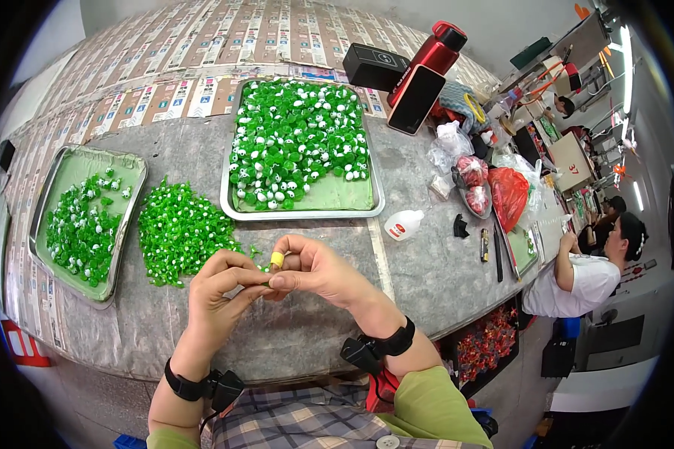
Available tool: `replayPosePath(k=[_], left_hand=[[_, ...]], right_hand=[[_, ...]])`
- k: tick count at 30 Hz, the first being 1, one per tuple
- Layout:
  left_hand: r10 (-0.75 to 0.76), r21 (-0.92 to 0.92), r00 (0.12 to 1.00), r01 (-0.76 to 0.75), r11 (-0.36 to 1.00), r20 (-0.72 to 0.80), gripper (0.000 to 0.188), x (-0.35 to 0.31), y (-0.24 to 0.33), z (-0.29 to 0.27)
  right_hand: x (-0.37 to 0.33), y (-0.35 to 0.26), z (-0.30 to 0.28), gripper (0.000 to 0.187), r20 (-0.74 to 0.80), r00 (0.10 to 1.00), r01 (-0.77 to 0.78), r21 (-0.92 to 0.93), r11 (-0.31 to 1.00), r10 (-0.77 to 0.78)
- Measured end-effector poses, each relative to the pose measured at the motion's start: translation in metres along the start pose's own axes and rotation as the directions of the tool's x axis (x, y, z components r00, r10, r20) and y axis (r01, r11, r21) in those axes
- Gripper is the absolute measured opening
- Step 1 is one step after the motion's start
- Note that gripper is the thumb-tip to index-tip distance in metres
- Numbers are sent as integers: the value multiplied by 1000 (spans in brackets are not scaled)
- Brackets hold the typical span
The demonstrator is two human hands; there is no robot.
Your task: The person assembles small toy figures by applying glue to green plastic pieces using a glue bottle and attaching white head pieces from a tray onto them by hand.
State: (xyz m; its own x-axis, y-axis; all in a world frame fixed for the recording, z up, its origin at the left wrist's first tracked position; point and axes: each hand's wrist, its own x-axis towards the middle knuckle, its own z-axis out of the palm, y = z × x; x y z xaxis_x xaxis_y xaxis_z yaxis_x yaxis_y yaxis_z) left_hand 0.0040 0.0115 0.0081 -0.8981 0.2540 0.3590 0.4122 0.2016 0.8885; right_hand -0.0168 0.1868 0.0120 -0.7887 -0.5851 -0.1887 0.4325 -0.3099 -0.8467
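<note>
My left hand (225, 290) and my right hand (311, 275) meet over the near part of the table, thumbs and fingertips pinched together. Whatever lies between the fingertips is mostly hidden and too small to make out. A yellow band (277, 259) wraps one finger of my right hand. Just beyond my left hand spreads a loose pile of small green and white plastic pieces (178, 232). A few stray green bits show right behind my fingertips. Each wrist wears a black strap with a small device.
Ahead stands a large metal tray (307, 215) heaped with green and white pieces; a smaller tray (138, 176) sits left. To the right are a white bottle (404, 224), red flask (436, 56), phone (417, 99), red bag (509, 196) and marker-like stick (497, 254). A person (584, 262) sits beyond.
</note>
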Motion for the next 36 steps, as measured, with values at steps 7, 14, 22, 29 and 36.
replayPosePath(k=[7, 14, 22, 29, 36], left_hand=[[-459, -634, 886, 320, 704, -62, 11, -2, -10, -5], [-491, -714, 869, 310, 628, -54, 15, -2, -12, -5], [-521, -743, 851, 391, 543, 67, 15, -5, -18, -6], [-547, -805, 822, 428, 410, 159, 14, -4, -19, -11], [-533, -848, 816, 432, 306, 224, 11, -5, -23, -14]], right_hand=[[-66, -62, -36, 22, -479, 348, 225, -791, 568, -806], [-93, -31, -128, 54, -508, 422, -208, -860, 466, -751], [-62, -26, -117, 28, -544, 533, 137, -700, 701, -648], [-38, -59, -13, 32, -356, 530, 402, -694, 597, -770], [-19, -31, 29, 48, -298, 369, 532, -709, 463, -880]])
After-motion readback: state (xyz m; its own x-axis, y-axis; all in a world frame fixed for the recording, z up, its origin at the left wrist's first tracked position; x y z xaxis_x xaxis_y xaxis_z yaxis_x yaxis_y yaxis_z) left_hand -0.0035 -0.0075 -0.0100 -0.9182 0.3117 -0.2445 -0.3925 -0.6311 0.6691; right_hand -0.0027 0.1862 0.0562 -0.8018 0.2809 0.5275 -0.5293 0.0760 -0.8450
